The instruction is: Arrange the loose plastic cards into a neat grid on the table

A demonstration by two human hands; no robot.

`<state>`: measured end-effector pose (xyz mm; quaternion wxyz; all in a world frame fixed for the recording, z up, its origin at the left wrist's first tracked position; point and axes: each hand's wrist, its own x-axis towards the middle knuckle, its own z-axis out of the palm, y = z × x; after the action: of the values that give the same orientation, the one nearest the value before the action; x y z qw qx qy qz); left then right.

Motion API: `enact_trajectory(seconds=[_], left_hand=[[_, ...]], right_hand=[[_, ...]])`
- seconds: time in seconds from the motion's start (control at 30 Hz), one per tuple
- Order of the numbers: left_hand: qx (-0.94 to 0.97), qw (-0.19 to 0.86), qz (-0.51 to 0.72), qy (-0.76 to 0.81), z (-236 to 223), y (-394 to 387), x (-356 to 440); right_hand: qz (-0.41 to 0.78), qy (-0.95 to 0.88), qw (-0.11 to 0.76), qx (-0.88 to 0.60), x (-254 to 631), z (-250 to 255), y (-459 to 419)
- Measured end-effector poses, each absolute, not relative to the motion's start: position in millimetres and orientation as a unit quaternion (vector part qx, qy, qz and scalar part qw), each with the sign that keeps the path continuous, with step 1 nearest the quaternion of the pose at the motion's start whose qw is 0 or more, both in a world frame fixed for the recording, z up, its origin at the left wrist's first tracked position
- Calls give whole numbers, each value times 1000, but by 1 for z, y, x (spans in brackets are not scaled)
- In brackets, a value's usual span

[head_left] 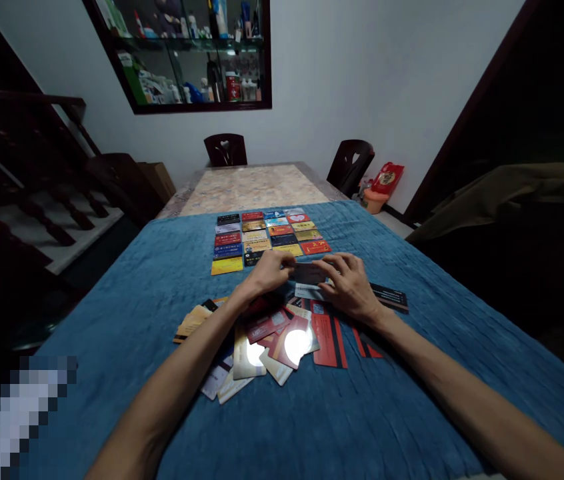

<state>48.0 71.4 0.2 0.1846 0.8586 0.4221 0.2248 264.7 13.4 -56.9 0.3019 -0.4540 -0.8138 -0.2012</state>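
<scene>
Between my two hands is a dark plastic card, tilted over the cloth. My left hand pinches its left end, and the fingers of my right hand grip its right end. A pale card lies just below it. Nearer to me a loose, overlapping pile has a shiny red card, a gold card, a red striped card and yellowish cards; my left forearm hides part of it. A black card lies right of my right hand.
Past my hands, several cards lie in rows and columns, with a yellow card at the near left. A blue cloth covers the near part of the patterned table. Dark chairs stand around its far end.
</scene>
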Motion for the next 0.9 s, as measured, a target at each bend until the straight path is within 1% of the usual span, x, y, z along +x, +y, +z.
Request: enact_trajectory(seconds=[0.3,0.47,0.9], left_hand=[[851,181,238,431,5,70,48],[841,189,269,430,2,70,47],[840,173,312,409,-9,64,32]], right_hand=[[-235,-805,306,-451,262,-56,14],[-247,-803,313,-443,263,-56,18],[-229,-816,309,-432,257,-45,18]])
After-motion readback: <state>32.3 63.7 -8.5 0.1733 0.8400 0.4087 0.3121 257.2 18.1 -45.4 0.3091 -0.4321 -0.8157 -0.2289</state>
